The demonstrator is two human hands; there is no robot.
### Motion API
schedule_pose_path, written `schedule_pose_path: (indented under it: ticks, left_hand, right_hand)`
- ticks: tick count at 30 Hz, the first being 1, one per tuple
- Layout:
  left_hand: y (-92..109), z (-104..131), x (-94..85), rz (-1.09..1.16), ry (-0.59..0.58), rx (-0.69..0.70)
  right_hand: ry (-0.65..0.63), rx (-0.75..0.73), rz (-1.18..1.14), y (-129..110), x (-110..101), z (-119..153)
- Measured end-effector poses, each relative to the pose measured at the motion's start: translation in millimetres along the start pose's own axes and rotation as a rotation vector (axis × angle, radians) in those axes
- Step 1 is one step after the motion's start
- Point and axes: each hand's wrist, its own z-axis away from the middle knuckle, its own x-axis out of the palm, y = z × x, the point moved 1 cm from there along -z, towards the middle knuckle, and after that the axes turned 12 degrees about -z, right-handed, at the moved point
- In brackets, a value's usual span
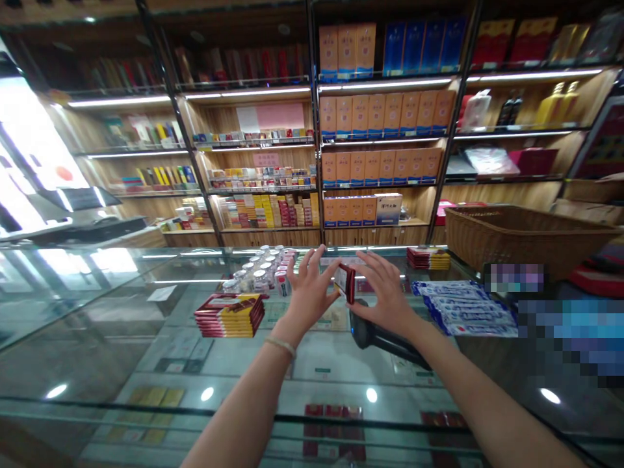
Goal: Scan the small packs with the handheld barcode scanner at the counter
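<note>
Between my two hands, above the glass counter, is a small dark red packet [345, 283] held upright on its edge. My left hand [312, 290] pinches its left side with thumb and index finger, the other fingers raised. On its right side, the fingers and thumb of my right hand [385, 290] grip it. Below my right hand a black handheld scanner [363, 331] lies on the glass. A stack of red and yellow packets [230, 314] sits left of my left hand. Another such stack [428, 258] is farther back on the right.
Several white-lidded containers [260, 276] stand at the counter's back. Blue and white packets [463, 307] lie at the right, before a brown wicker basket [531, 237]. The glass counter [170, 364] shows boxes beneath. Shelves [380, 143] of boxes line the wall.
</note>
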Motion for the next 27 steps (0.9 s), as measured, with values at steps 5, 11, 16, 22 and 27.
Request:
schedule_pose_path:
  ticks: [5,11,16,22,27]
  left_hand:
    - [-11,-6,-2.3,0.018,0.014,-0.076]
    - [-3,-11,-16.9,0.211,0.087,-0.125]
    - [19,-7,-25.5,0.246,0.084,-0.086]
    - [23,-5,-25.6,0.244,0.129,-0.135]
    - [17,-8,-19.1,0.291,0.129,-0.182]
  right_hand:
    - [0.178,0.067,0.039,0,-6,-4]
    - [0.196,0.029,0.192,-5,-1,-3]
    - [0.135,0.003,0.257,-8,10,-1]
    - [0.081,-0.026,0.284,-9,15,-1]
    - [0.051,0.003,0.332,-5,10,-2]
